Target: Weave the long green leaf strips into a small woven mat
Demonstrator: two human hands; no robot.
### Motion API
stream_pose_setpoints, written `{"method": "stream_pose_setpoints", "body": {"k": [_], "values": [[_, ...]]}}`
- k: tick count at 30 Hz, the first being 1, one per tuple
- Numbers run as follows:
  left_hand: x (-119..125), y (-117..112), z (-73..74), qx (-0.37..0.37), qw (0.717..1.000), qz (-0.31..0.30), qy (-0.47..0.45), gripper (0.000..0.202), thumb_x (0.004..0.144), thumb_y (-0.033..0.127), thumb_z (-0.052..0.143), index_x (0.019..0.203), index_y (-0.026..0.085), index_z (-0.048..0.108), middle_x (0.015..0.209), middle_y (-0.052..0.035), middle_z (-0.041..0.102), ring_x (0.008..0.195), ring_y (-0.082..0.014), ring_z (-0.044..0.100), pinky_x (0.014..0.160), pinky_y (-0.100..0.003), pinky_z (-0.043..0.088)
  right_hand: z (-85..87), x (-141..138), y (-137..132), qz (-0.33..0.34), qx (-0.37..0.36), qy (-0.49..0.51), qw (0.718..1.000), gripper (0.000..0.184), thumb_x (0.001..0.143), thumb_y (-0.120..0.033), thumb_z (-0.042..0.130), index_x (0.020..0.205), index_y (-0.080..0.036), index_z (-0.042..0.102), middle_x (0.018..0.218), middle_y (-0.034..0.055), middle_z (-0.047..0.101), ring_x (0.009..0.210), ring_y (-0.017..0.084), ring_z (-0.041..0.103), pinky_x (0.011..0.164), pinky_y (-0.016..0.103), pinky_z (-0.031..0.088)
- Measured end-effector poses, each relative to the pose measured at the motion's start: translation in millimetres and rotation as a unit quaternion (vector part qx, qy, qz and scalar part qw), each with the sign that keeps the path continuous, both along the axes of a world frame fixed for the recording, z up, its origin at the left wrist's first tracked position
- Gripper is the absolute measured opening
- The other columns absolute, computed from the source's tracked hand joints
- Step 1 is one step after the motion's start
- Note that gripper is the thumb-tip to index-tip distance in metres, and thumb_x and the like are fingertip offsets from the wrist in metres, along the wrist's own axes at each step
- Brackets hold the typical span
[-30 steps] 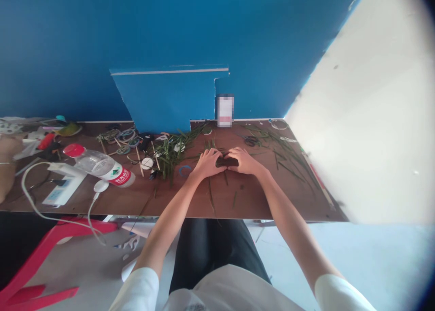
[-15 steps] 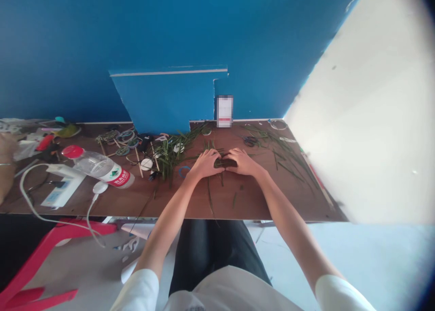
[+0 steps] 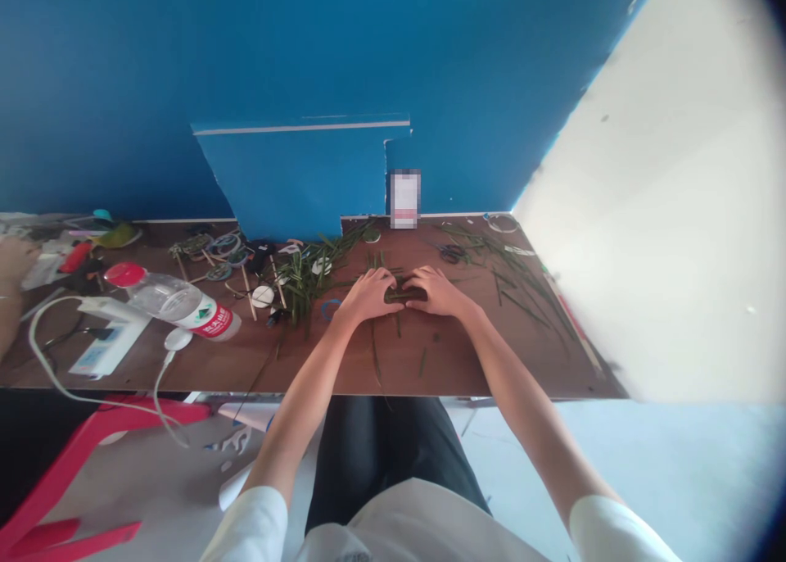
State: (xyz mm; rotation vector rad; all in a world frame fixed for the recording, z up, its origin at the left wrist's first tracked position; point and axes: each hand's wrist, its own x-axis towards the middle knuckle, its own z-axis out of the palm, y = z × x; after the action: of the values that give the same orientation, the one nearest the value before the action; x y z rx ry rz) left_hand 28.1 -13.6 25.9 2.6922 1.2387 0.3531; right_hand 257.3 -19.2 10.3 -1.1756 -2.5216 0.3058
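Observation:
Both my hands are at the middle of the brown table, thumbs nearly meeting and fingers curled. My left hand (image 3: 370,295) presses on crossed green leaf strips (image 3: 399,295), which stick out above, below and to the left of it. From the right, my right hand (image 3: 436,292) pinches the same strips. The fingers partly hide where the strips cross. One long strip (image 3: 375,357) trails toward the table's front edge. Left of my left hand are a blue ring (image 3: 332,309) and a heap of leaf strips (image 3: 300,287).
A water bottle (image 3: 175,301) lies beside a white power strip (image 3: 110,345) with a cable. Scissors (image 3: 453,253) and more loose strips (image 3: 521,287) lie to the right. Another person's hand (image 3: 13,275) is at the far left. A blue wall (image 3: 295,46) rises behind.
My hands stay in nearly the same place on the strips, with slight finger movement. The whole view has shifted a little.

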Motion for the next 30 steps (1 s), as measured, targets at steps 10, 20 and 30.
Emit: {"method": "stream_pose_setpoints", "body": {"k": [10,20,30], "values": [[-3.2,-0.5,5.5,0.008,0.999,0.045,0.001,0.043,0.083,0.055,0.063,0.11,0.022,0.058,0.12,-0.0079,0.057,0.112,-0.0292,0.054,0.095,-0.042,0.043,-3.5,1.1,1.7,-0.001,-0.001,0.004,1.0,0.038,0.085,-0.047,0.065,0.115,-0.025,0.065,0.126,0.011,0.06,0.12,0.032,0.047,0.097,0.048,0.038],[1.8,-7.9,2.0,0.008,0.997,0.075,0.016,0.064,0.078,0.067,0.062,0.122,0.022,0.053,0.129,-0.0121,0.052,0.12,-0.0338,0.048,0.099,-0.046,0.04,-4.6,1.6,2.8,-0.001,-0.008,-0.003,1.0,0.042,0.086,-0.053,0.061,0.119,-0.026,0.064,0.127,0.0107,0.059,0.121,0.032,0.047,0.099,0.049,0.037],[2.2,-4.4,0.2,-0.009,0.998,0.052,0.015,0.06,0.075,0.061,0.067,0.121,0.025,0.054,0.131,-0.0116,0.05,0.119,-0.0368,0.047,0.098,-0.052,0.041,0.1,0.6,0.7,-0.007,-0.008,-0.011,1.0,0.04,0.086,-0.05,0.063,0.118,-0.025,0.065,0.13,0.0107,0.058,0.122,0.032,0.047,0.099,0.049,0.038]]}}
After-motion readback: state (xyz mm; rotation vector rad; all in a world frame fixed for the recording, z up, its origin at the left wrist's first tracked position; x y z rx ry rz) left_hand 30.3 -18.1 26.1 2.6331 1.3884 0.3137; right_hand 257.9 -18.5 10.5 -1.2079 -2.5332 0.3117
